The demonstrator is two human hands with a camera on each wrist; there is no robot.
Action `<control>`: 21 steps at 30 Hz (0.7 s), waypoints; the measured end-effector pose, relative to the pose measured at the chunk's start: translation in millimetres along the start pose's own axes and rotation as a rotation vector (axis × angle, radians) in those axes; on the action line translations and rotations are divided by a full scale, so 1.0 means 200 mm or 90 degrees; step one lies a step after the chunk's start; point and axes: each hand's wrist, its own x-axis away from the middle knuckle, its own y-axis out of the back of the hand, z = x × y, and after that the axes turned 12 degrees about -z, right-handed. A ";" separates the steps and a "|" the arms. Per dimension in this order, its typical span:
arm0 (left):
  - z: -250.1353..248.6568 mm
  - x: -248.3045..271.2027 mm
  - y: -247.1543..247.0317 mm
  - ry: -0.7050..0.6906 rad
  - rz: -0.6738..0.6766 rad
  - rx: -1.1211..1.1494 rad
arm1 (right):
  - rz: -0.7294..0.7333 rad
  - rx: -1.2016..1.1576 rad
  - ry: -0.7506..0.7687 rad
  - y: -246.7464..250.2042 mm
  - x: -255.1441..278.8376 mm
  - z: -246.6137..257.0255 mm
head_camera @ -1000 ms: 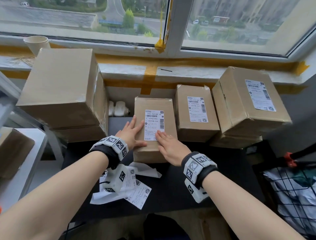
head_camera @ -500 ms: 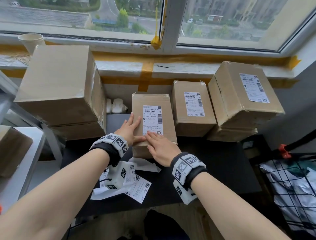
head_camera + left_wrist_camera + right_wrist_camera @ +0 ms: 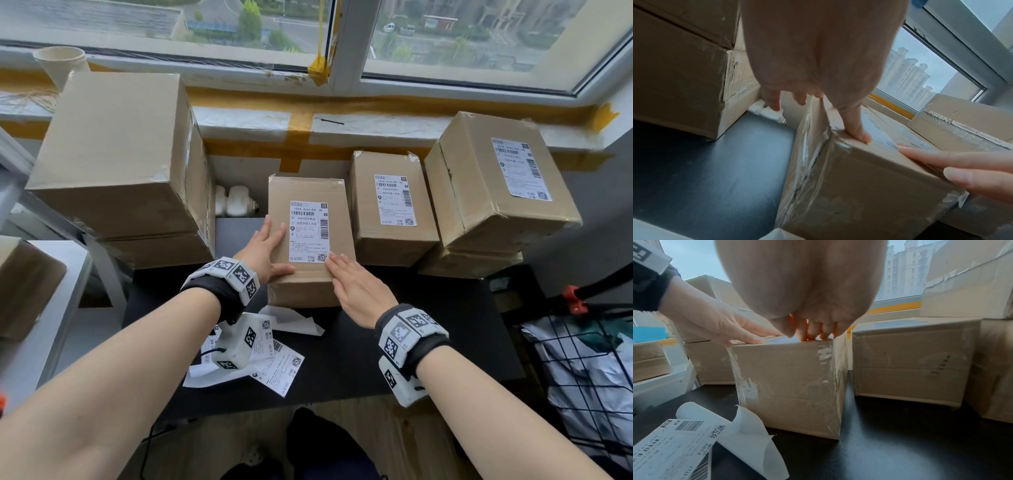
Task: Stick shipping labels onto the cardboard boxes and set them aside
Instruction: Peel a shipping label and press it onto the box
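Observation:
A small cardboard box (image 3: 308,284) stands mid-table with a white shipping label (image 3: 309,231) stuck on its top. My left hand (image 3: 270,248) lies flat along the box's left top edge, its thumb (image 3: 859,134) pressing the near corner. My right hand (image 3: 351,284) rests flat on the front right of the top, fingertips (image 3: 812,335) touching the label's lower right corner. Both hands have straight fingers and hold nothing. The box (image 3: 789,382) sits on the black table (image 3: 394,342).
Two labelled boxes (image 3: 390,205) (image 3: 496,185) stand to the right, the far one stacked on another. A big unlabelled box (image 3: 113,154) is stacked at left. Loose labels and backing paper (image 3: 277,363) lie near the front. A wire basket (image 3: 582,359) stands at right.
My right hand has slid to the right along the label's bottom edge to its lower right corner. The left hand has stayed on the box's left edge.

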 end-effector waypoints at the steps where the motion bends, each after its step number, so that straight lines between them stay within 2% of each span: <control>1: 0.00 0.00 0.00 -0.002 -0.003 0.005 | 0.002 0.013 0.002 0.00 0.00 0.00; 8: -0.01 0.02 0.00 -0.001 -0.009 0.036 | 0.051 0.033 -0.004 0.03 -0.16 0.01; 15: -0.02 0.03 0.01 0.004 -0.016 0.048 | 0.113 0.050 -0.019 0.10 -0.43 -0.04; 21: 0.00 0.04 0.01 0.001 -0.032 0.075 | 0.146 0.035 -0.010 0.14 -0.62 0.05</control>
